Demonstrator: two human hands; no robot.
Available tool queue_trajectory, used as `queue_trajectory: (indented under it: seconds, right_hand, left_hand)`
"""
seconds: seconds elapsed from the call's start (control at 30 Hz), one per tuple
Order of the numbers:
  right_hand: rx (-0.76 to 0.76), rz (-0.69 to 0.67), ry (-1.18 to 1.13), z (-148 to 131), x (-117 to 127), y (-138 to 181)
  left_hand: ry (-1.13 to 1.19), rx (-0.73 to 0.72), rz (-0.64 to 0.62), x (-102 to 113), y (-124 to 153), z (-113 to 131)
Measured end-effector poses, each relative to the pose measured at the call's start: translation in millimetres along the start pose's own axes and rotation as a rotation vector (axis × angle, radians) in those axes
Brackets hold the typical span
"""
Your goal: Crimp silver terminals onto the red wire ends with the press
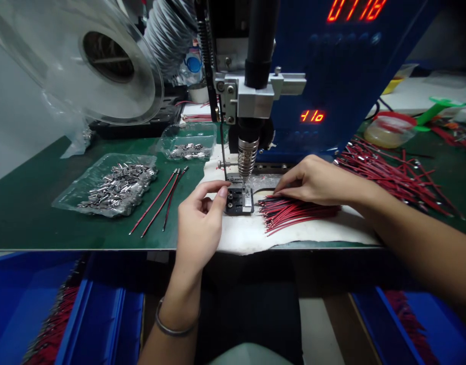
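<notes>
My left hand (203, 218) is closed, thumb and forefinger pinched at the left edge of a small black fixture (235, 202) under the machine's head. What lies in that pinch is too small to make out. My right hand (312, 180) pinches a thin black wire (265, 190) at the fixture's right side. Just below those fingers a bundle of red and black wires (289, 213) lies on white paper (248, 238). Directly above the fixture stands the spring-wrapped tip (248, 157) of the machine.
Two clear trays of metal terminals, one nearer (118, 185) and one farther (190, 149), sit left. Several loose wires (162, 203) lie beside them. A blue machine body (316, 66) with red digits rises behind. More red wires (396, 177) are piled right; blue bins (103, 309) stand below.
</notes>
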State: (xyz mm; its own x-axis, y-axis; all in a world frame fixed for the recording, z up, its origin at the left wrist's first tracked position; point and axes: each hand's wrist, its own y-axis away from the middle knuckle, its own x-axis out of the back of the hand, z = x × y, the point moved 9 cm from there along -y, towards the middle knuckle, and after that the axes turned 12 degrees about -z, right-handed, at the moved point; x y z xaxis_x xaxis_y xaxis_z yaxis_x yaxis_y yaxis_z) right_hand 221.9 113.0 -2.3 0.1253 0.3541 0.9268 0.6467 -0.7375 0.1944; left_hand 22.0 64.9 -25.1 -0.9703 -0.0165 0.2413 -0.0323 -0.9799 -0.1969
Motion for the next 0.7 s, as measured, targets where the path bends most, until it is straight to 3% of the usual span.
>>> queue_trajectory:
  seconds: [0.23,0.7]
  right_hand:
    - [0.049,-0.017,-0.012,-2,-1,0]
    - [-0.029,0.038,0.197,-12,-2,-1]
  left_hand:
    - [-0.003,-0.006,0.006,1,0,1]
    - [-0.007,0.0,0.017,0,1,4]
